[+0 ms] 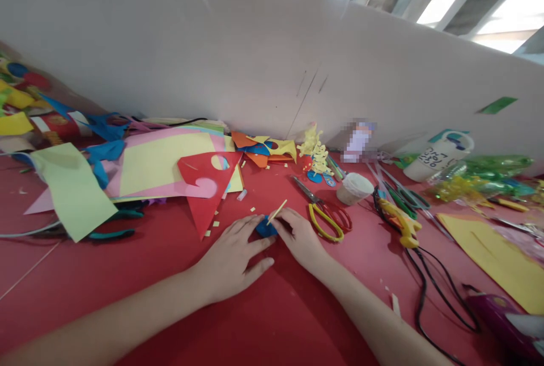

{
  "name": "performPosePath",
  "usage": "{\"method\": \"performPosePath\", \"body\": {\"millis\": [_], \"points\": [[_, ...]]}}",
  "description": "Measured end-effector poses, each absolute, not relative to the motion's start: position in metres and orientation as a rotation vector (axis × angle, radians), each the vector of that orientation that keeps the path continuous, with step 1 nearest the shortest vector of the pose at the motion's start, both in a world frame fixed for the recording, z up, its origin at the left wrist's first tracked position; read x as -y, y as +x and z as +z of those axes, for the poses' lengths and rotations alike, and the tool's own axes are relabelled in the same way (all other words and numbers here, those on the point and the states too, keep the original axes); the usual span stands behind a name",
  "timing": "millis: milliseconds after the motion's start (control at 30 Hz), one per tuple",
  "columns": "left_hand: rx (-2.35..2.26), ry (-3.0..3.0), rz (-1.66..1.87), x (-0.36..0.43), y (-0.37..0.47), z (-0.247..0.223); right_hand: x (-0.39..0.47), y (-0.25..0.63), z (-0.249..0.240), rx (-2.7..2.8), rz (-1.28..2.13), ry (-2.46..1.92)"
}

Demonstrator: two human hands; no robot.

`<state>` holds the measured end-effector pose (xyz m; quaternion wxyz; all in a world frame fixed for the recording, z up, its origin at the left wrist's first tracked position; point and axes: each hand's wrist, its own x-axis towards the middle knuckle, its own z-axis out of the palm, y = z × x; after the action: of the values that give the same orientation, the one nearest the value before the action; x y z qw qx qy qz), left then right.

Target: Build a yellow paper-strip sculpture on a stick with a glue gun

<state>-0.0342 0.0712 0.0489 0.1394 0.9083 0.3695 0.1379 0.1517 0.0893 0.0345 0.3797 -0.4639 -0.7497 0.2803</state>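
Observation:
On the red tabletop in front of me lies a small blue paper piece (264,229), partly hidden by my fingers. My left hand (233,258) rests flat beside it with fingers spread, the fingertips touching its left and lower edge. My right hand (302,244) is closed in a pinch at the piece's right side, on a thin pale wooden stick (279,211). The stick slants up to the right above the blue paper. Just beyond the right hand are scissors (326,221) with one yellow-wrapped and one red handle.
A red paper offcut (208,184) and pale paper sheets (157,165) lie to the left, near teal-handled pliers (113,234). A white cup (355,189), a yellow glue gun (402,221) with black cord and a yellow sheet (497,258) are on the right. A pale wall rises behind.

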Motion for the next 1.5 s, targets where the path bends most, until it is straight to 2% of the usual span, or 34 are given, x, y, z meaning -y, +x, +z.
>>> {"method": "performPosePath", "body": {"millis": [1500], "points": [[-1.074, 2.69, 0.39, -0.0714, -0.0329, 0.0473, -0.0884, 0.1477, 0.0321, 1.992, 0.59, -1.211]]}}
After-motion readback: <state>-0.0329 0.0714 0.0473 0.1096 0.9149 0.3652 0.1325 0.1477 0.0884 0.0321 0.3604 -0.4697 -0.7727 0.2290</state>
